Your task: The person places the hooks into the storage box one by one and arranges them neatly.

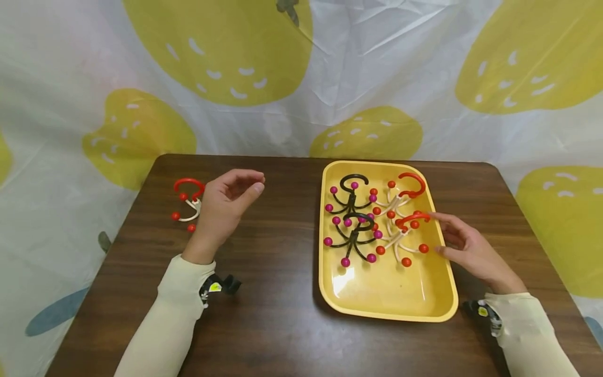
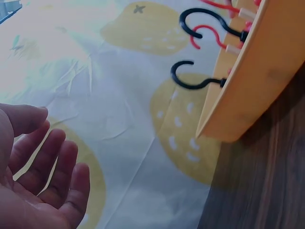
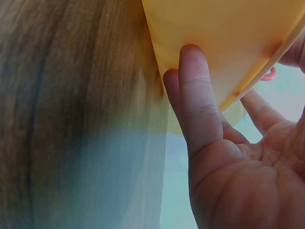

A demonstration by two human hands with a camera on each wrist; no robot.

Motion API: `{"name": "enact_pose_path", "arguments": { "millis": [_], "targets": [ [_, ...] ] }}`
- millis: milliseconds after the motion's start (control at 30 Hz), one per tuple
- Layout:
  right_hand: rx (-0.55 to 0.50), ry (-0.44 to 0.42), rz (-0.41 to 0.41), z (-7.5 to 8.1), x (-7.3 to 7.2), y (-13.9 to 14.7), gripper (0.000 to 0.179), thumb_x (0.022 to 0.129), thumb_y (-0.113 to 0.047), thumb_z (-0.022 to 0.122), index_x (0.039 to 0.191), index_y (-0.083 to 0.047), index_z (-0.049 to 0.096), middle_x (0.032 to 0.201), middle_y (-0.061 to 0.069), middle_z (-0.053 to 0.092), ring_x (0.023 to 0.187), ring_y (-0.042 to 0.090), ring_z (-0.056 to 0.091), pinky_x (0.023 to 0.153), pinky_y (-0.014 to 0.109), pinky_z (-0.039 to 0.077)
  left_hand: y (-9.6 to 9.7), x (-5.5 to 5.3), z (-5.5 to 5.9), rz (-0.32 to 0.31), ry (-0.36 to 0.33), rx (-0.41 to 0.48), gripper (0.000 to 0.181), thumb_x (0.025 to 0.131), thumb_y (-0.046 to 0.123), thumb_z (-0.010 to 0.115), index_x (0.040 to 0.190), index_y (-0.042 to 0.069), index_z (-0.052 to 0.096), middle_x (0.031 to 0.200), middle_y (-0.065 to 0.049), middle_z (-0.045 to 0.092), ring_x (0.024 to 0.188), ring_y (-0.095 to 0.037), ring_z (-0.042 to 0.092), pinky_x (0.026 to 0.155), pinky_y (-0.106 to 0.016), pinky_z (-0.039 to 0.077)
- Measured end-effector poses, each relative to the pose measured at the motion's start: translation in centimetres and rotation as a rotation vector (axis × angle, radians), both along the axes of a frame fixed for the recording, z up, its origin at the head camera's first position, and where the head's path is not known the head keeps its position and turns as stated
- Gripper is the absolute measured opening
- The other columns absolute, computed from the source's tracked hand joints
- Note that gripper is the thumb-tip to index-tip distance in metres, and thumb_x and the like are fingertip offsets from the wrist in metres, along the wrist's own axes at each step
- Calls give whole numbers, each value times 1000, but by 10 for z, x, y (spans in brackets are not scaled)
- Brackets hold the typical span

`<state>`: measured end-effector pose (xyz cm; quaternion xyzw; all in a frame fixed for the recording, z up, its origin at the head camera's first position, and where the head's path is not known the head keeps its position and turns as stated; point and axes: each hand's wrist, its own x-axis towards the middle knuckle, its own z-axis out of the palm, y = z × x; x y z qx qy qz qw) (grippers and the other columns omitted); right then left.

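My left hand point(image 1: 225, 201) is over the table's left side, fingers loosely bent and holding nothing. It partly covers a hook hanger point(image 1: 188, 184) with a red hook and white curved arms tipped with red balls. My right hand point(image 1: 476, 254) touches the right side of the yellow tray point(image 1: 391, 306). Its thumb and index finger reach over the rim; in the right wrist view, two straight fingers point(image 3: 195, 90) rest against the outer wall. Inside the tray lie black hangers with purple balls, one nearer point(image 1: 354, 235) and one farther point(image 1: 352, 196), beside two red-hooked white ones point(image 1: 400, 238).
The tray stands right of centre on a dark wooden table point(image 1: 264, 314). Behind the table hangs a white cloth point(image 1: 264, 125) with yellow fruit prints. Both wrists wear small black camera mounts point(image 1: 212, 288) over pale sleeves.
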<state>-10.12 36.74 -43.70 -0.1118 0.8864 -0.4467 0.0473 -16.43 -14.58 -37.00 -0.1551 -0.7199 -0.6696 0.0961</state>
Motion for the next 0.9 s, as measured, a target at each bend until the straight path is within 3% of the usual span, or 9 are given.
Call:
{"name": "enact_pose_path", "arguments": {
  "millis": [467, 900],
  "targets": [
    [-31, 3, 14, -2, 0, 2, 70, 93, 3, 73, 156, -10, 47, 129, 9, 61, 112, -6, 65, 85, 17, 59, -38, -4, 4, 152, 44, -45, 23, 97, 11, 78, 115, -2, 76, 102, 13, 78, 92, -6, 72, 76, -17, 56],
    [-19, 4, 7, -2, 1, 2, 69, 94, 2, 72, 157, -11, 47, 131, 7, 61, 113, -8, 64, 86, 16, 58, -82, -9, 7, 318, 35, -43, 21, 95, 10, 79, 114, 1, 78, 99, 11, 78, 90, -6, 73, 80, -15, 56]
  ]
}}
